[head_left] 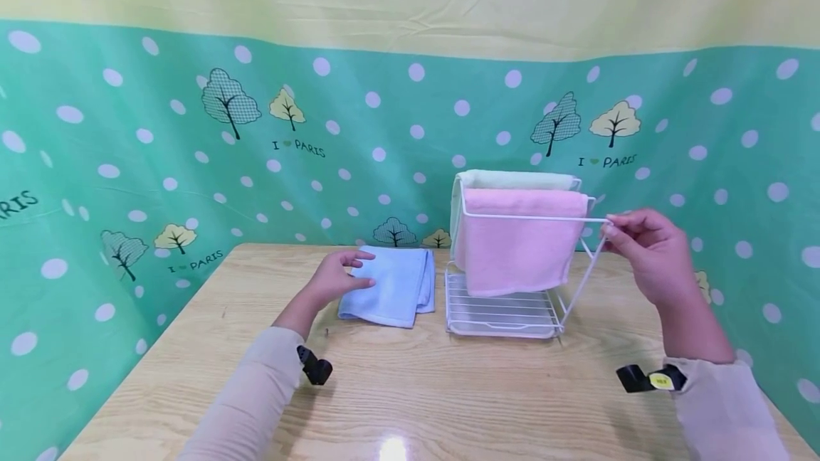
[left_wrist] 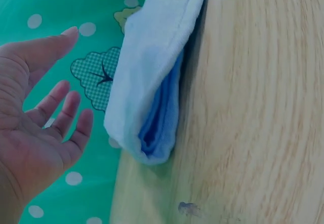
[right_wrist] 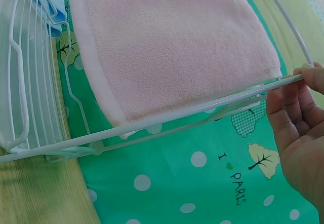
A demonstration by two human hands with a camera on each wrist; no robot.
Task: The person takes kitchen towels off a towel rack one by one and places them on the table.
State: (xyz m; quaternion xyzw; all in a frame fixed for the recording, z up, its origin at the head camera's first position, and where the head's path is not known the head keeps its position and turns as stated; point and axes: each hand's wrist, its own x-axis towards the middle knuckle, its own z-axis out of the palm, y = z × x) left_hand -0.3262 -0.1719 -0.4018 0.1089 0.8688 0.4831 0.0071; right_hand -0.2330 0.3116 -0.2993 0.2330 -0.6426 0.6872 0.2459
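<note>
A white wire rack (head_left: 538,218) stands on the table, with a pink towel (head_left: 519,258) draped over a bar behind its front top bar. Behind the pink one hangs a pale green towel (head_left: 519,179). My right hand (head_left: 653,255) pinches the right end of the front top bar between thumb and fingers; the right wrist view shows this grip on the rack (right_wrist: 187,109) beside the pink towel (right_wrist: 172,46). Left of the rack lies a folded blue towel (head_left: 391,287). My left hand (head_left: 336,279) is over its left side, thumb and fingers spread apart, holding nothing.
The rack's slatted base (head_left: 500,311) has a shallow tray under it. A wooden table (head_left: 410,390) extends in front. A green and yellow patterned curtain (head_left: 359,191) hangs close behind the table's far edge and along both sides.
</note>
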